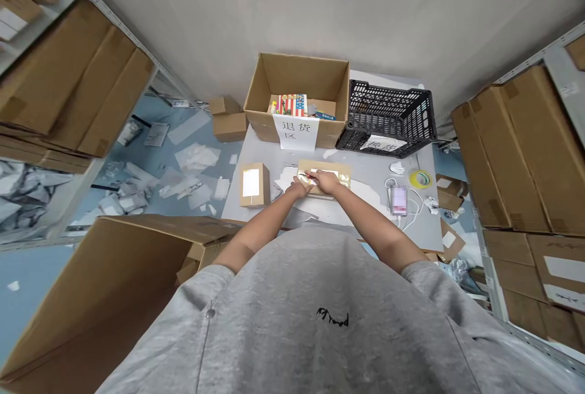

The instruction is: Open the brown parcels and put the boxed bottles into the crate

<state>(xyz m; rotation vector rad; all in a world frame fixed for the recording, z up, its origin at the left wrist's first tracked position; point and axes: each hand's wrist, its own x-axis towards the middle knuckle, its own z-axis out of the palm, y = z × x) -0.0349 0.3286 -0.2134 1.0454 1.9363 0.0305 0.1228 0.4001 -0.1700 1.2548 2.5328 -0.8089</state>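
— Grey T-shirt (274, 333) fills the bottom of the view. What do the arms reach for?

— A flat cardboard package (325, 167) on the grey surface (404, 165), with a shiny gold film (320, 179) across its top.

— And the hands?

— Together on the package, nearly touching. The left hand (300, 187) sits at its near left corner, and the right hand (327, 182) lies on top. I can't tell if they clamp it or just rest there. A small red object (309, 176) shows between them, too small to identify.

— Which way does the package lie?

— Its long axis runs crosswise to the person, left to right, with one long edge facing the T-shirt.

— What could go wrong?

— The slick film could slide under the fingers, and the package could skid on the paper scraps (286, 181) just left of it. If the red object is a blade, it could nick a finger.

— Anything else close by?

— Right of the package, a white cable (415, 198) runs beside a phone (399, 199), and a careless elbow could snag it. Beyond the package stand an open carton (297, 80) and a black plastic crate (388, 115).
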